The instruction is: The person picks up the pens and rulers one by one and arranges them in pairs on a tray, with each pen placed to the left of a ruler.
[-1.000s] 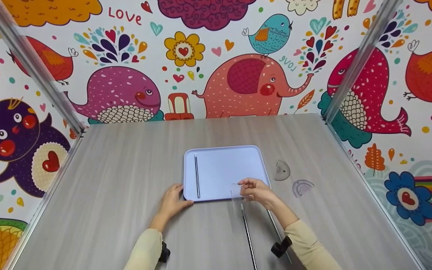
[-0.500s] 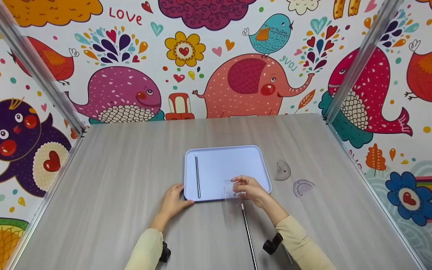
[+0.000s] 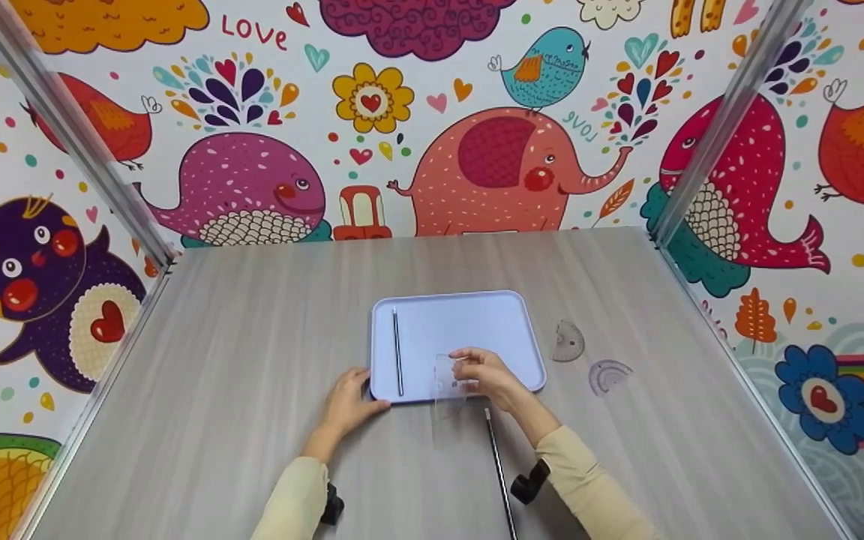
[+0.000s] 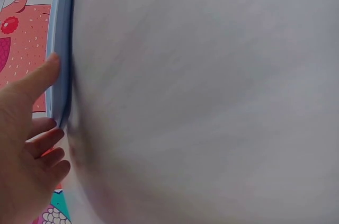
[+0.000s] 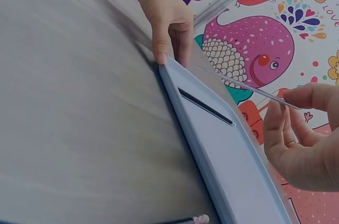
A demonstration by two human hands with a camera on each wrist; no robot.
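Head view: clear strip in a narrow pinch, right hand, held above the near rim of the tray.
Strip lies just left of that grip, long axis near-to-far, roughly parallel to the tray pencil farther left. Left hand holds the tray's near-left corner, well apart from the strip. Grey protractor, purplish protractor right of tray; loose pencil nearer the person on the worktop.

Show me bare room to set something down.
Free: the table left of the left hand; the far part of the tray, right of its pencil. Crowded: the tray's near edge, below the right hand and clear strip; the table around the two protractors.
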